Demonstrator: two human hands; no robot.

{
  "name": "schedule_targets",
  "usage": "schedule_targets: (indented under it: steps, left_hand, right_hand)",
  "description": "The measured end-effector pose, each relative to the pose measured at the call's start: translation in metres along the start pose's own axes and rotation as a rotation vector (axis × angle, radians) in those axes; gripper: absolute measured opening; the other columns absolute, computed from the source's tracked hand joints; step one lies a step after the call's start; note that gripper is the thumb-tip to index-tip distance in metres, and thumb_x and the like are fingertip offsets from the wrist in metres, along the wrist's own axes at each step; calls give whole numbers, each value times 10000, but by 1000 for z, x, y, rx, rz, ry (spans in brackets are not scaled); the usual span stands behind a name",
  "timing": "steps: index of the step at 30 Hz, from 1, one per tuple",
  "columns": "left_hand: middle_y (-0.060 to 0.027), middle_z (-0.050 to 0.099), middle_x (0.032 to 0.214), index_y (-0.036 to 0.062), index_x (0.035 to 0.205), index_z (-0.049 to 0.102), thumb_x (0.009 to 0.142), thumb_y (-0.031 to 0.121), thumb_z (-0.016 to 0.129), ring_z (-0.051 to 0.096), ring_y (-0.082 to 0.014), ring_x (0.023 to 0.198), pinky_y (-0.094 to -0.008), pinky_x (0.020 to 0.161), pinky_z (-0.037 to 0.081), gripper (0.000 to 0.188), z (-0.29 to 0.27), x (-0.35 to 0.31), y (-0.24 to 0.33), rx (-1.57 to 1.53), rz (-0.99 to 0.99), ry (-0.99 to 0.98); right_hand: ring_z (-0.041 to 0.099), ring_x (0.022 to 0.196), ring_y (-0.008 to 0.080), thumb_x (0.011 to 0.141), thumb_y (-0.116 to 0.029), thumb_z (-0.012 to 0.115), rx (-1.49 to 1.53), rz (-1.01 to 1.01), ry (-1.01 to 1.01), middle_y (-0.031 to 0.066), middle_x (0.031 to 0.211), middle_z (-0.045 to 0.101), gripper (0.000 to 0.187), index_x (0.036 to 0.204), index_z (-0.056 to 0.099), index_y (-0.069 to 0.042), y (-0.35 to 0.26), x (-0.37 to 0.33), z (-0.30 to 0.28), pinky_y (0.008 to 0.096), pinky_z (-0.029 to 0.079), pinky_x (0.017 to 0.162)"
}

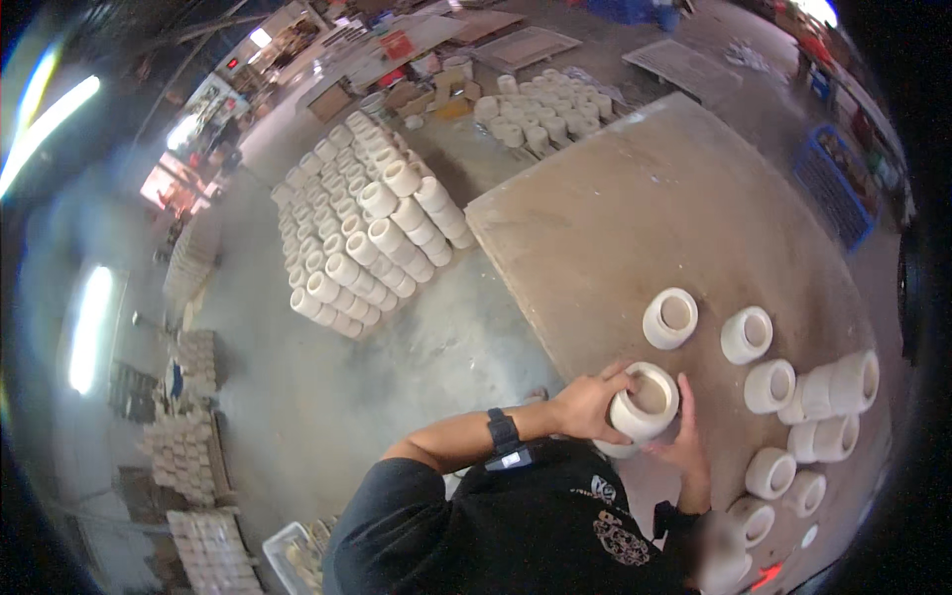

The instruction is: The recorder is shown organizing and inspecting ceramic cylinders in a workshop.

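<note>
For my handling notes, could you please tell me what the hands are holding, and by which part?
Both hands, left hand and right hand, clasp one white ceramic cup-shaped pot by its outer wall, on opposite sides.

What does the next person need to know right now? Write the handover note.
Left hand: gripping the left side of a white clay pot.
Right hand: pressed on the same pot's right side, fingers up.
The pot stands upright at the near edge of the wooden board, mouth up.
Done: about ten other pots already stand or lie on the board to the right.
Left: most of the board is bare; a big block of stacked pots sits on the floor to the left.
</note>
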State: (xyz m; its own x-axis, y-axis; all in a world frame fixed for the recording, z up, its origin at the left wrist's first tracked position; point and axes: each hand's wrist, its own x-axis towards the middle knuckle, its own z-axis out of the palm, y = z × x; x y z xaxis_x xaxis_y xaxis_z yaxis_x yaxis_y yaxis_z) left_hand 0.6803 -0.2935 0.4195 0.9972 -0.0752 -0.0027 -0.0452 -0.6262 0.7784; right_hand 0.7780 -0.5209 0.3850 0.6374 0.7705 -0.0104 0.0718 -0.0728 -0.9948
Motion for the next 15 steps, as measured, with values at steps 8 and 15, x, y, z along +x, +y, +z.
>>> schedule_targets:
  steps: [8, 15]
  left_hand:
    - [-245, 378, 1376, 66, 1142, 473, 619, 343, 837, 556, -447, 1063, -463, 894, 497, 695, -43, -31, -59, 5, 186, 23]
    - [-262, 389, 1369, 52, 1144, 489, 591, 363, 825, 533, -441, 1088, -494, 887, 471, 717, -126, -75, -139, 51, 329, 147]
  right_hand:
    - [317, 1367, 367, 503, -284, 926, -306, 60, -150, 242, 1458, 319, 1261, 1477, 177, -3, -4, 65, 59, 455, 304, 1104]
    - [349, 1316, 432, 517, -366, 890, -764, 28, -329, 271, 1426, 275, 1264, 1473, 148, -3, -61, 151, 172, 481, 353, 1069]
